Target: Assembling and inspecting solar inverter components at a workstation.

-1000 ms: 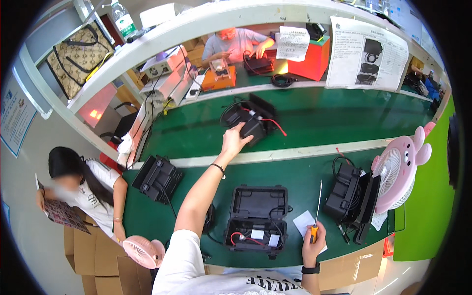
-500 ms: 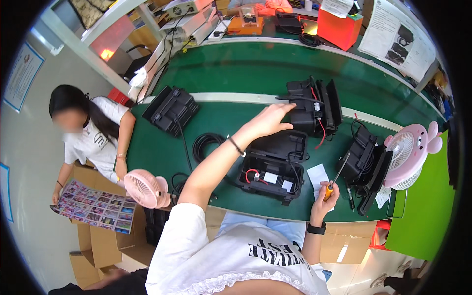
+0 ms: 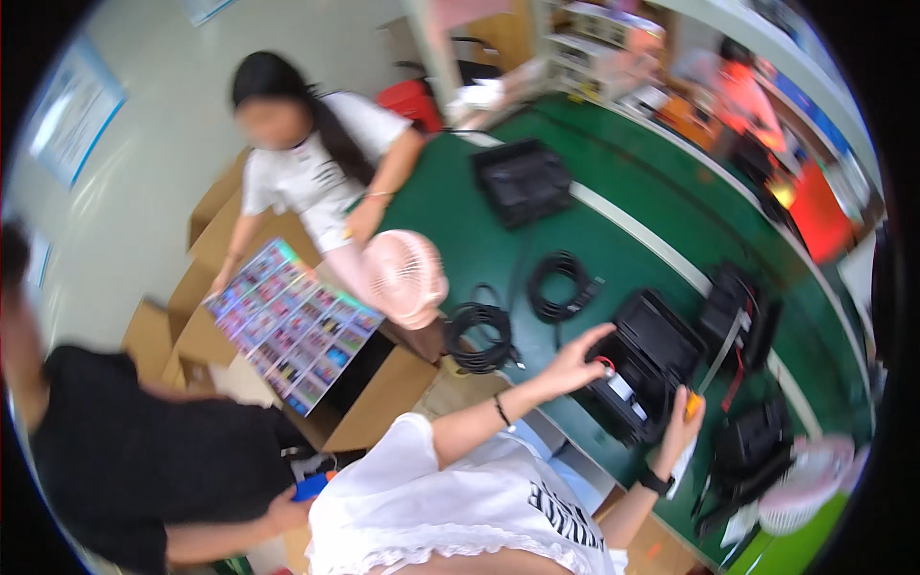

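An open black plastic case [image 3: 682,337] lies in front of me on the green table, its lid folded back. Inside are white labels and a bit of red wire. At the case's left edge is my left hand [image 3: 575,362], fingers apart; whether it bears on the rim is blurred. My right hand [image 3: 678,431] is closed round a screwdriver [image 3: 694,404] with a yellow-orange handle, close to the case's right side. The screwdriver's thin shaft points up and away. Behind the case stands another black case [image 3: 725,305] with red wires.
Coiled black cables [image 3: 559,287] lie left of the case, and a black box [image 3: 522,180] sits farther back. A pink fan [image 3: 407,273] stands at the table's left edge. A co-worker [image 3: 311,172] there holds a picture sheet [image 3: 297,331]. Another person in black [image 3: 163,450] is at lower left.
The view has swung left and blurred. My left hand has come back from the rear case to the open case's left edge. My right hand has brought the screwdriver to its right side.
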### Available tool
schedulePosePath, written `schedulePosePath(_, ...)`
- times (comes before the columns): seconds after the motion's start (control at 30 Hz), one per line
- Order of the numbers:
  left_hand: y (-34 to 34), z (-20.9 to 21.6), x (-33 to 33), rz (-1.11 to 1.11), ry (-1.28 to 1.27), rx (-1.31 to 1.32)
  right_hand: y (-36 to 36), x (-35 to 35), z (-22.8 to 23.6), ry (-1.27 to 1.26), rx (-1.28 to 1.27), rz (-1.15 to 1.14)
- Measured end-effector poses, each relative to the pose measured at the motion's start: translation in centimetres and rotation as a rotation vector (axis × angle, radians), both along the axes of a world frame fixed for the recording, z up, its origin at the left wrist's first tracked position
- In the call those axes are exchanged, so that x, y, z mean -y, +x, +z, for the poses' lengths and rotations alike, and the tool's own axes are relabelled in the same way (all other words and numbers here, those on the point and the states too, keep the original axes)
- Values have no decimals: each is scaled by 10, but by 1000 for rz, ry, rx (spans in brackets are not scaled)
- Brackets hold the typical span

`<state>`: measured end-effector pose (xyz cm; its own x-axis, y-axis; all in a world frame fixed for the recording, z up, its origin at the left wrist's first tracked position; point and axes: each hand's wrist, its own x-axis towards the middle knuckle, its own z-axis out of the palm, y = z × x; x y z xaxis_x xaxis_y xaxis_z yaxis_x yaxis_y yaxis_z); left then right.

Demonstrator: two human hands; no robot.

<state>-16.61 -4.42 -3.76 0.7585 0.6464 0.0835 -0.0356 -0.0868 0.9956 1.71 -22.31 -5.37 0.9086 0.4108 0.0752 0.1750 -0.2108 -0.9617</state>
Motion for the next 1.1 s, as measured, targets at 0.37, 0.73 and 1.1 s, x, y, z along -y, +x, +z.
schedulePosePath(0.37,-15,17,34,111,-282,309,-23,-3,10,259,-199,-40)
schedulePosePath(0.73,-62,55,-22,151,-602,616,-111,-26,138,488,44,349)
schedulePosePath(1.1,-104,41,-39,223,-825,755,-172,-52,160,655,-101,565)
